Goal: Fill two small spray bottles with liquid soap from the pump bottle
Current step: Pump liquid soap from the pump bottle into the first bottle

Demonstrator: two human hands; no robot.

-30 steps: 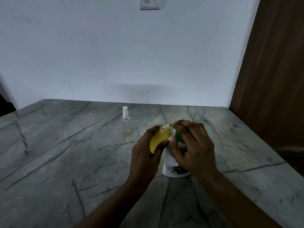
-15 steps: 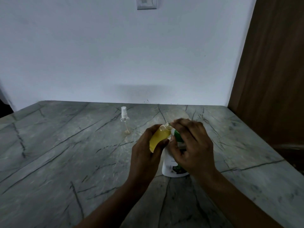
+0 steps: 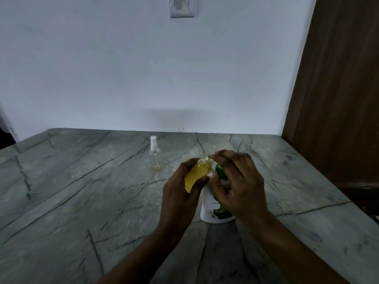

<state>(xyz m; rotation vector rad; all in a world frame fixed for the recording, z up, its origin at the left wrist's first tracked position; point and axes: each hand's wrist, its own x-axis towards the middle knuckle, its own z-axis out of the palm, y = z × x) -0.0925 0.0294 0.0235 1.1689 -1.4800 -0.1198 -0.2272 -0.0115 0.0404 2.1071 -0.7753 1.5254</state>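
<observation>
The left hand [image 3: 180, 193] grips the uncapped spray bottle [image 3: 198, 173], thumb on the near side and fingers curled round the far side. The bottle is filled almost to the neck with yellow liquid. It is tilted, with its open threaded neck pointing up and to the right, just beside the fingertips of the right hand [image 3: 240, 185].

The right hand is curled over the top of the pump bottle [image 3: 209, 212], fingers lying over the green pump head [image 3: 221, 173] and thumb against its near side. The pump bottle is white with a dark label and stands upright on the marble countertop [image 3: 82, 191], right of centre, directly under both hands.

The second spray bottle [image 3: 154, 154] stands upright near the far edge of the countertop, well apart from the hands and to their left. It is clear, with its white sprayer fitted. A trace of yellowish liquid shows at its base.

A switch plate [image 3: 182, 6] is mounted on the wall behind the far edge. A brown wooden panel [image 3: 338, 99] borders the right edge.
</observation>
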